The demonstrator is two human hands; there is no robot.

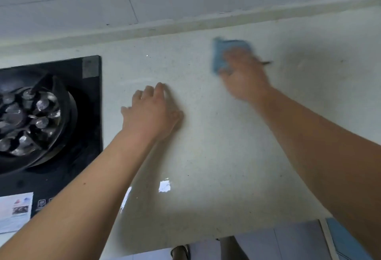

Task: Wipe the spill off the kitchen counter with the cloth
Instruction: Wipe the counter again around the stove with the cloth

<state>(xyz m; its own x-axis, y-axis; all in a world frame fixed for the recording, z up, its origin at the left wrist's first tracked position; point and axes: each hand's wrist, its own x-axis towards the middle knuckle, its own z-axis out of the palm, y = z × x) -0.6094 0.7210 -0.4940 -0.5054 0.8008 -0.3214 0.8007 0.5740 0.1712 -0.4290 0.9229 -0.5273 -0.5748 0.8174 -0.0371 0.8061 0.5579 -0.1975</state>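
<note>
Single head-worn view, steeply down and forward, close over counter [206, 146].

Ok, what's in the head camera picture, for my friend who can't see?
A right hand presses a blue cloth on a pale counter near the wall. The left hand rests beside a black stove.

The cloth [219, 56] is a small blue rag, bunched up and pretty blurry, lying flat on the pale speckled bench [206, 146] toward the back, close to the wall edge. Only its left and top parts show past the fingers on it. The bench looks glossy, with bright wet-looking patches of glare [165, 186] near the front edge. Can't really make out a distinct spill.
</note>
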